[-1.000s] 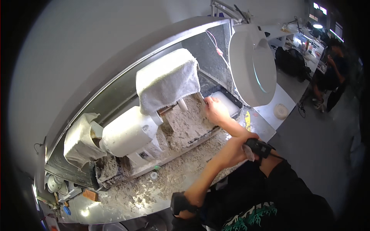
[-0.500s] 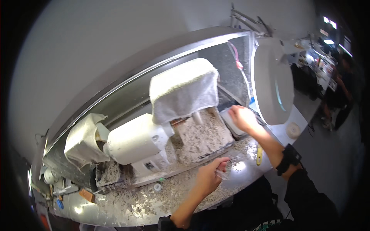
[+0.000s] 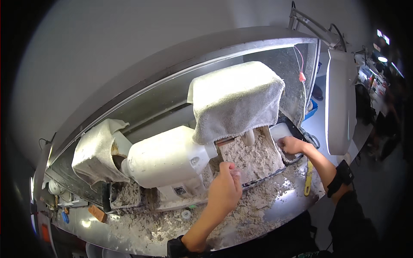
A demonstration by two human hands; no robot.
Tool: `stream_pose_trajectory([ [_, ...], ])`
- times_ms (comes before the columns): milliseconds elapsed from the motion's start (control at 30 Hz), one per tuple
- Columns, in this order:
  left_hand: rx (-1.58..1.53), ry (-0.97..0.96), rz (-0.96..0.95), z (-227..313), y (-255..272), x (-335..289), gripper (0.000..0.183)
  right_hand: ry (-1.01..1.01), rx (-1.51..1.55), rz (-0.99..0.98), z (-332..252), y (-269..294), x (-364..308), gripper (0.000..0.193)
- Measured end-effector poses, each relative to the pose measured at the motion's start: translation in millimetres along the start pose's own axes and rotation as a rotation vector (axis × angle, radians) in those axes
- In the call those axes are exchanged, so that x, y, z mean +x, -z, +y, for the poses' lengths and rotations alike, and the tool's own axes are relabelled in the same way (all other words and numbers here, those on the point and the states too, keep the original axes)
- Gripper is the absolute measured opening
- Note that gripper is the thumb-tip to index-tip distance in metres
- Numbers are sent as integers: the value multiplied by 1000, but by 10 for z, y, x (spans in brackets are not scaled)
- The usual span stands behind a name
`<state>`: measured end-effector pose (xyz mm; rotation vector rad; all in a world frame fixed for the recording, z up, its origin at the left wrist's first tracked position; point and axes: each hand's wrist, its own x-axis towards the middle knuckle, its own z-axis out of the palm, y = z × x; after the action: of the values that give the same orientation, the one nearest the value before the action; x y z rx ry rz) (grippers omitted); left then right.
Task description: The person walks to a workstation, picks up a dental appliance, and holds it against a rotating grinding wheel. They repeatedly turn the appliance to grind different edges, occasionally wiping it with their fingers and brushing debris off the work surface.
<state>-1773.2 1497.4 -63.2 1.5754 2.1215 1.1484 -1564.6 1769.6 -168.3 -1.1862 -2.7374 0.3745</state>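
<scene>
Since half a second ago our left hand has risen from the lower bench toward the middle of the frame, up to the front edge of the dust-filled tray, while our right hand has kept its place at the right end of that tray. Our left hand is curled, fingers bent over something small and pale at the fingertips; we cannot tell what it is or whether it is truly pinched. Our right hand lies palm down with fingers bent on the small dark-rimmed tray at centre right; a firm grip is not clear.

Between our hands lies the heap of pale grinding dust, and just above it, at upper centre, the polishing wheel peeks out below the grey towel draped over its hood. The wheel sits up and slightly right of our left hand, up and left of our right; our left is a little nearer. Its shaft runs leftward into the white motor housing.

Further left, a second towel covers the other end. Dust litters the steel bench, where a yellow tool lies at lower right.
</scene>
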Motion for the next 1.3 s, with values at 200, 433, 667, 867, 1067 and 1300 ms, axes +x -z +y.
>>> stream_pose_trajectory([
  [200, -104, 88, -82, -45, 294, 86, 22, 10, 880, -92, -1085, 748, -287, 17],
  [433, -167, -102, -192, -4, 347, 158, 15, 461, 8, -3, -1815, 9, 74, 85],
  [667, -270, -191, -141, -114, 309, 115, 23, 623, 244, -179, -1663, 332, -183, 69],
  [867, -277, -211, -192, -49, 187, 152, 21, 673, 169, 120, -1950, 120, -282, 56],
  [1067, -356, -131, -126, -148, 143, 116, 20, 696, 123, 53, -1637, 259, -375, 38],
  [1300, -512, -212, -283, -68, 125, 136, 16, 354, 163, 26, -1645, 302, -55, 44],
])
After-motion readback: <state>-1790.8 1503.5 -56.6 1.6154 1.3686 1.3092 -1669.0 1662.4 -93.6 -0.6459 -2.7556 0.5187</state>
